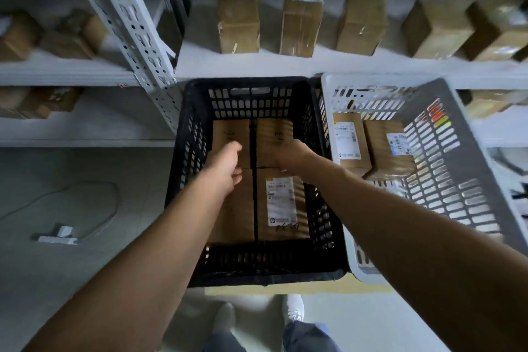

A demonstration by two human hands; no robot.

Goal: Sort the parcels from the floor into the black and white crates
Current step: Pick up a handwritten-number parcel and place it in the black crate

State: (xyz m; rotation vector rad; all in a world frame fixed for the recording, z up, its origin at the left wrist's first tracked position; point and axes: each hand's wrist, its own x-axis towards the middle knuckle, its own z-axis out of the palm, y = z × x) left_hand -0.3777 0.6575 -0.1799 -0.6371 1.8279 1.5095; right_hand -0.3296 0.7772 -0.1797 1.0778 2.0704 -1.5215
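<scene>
The black crate [265, 277] stands on the floor in front of me and holds several brown parcels side by side. Both my arms reach into it. My left hand [225, 166] curls its fingers over the far edge of the plain near-left parcel [234, 217]. My right hand [291, 156] curls over the far edge of the near-right parcel [281, 203], which has a white label. Two more parcels [228, 134] lie behind them, partly hidden by my hands. To the right, the white crate [468, 134] holds two labelled parcels [347, 143].
White metal shelving behind the crates carries a row of cardboard boxes [238, 23], with a perforated upright [134, 34] at the left. A white power strip [58, 236] and its cable lie on the floor to the left. My shoes [294, 308] stand just before the black crate.
</scene>
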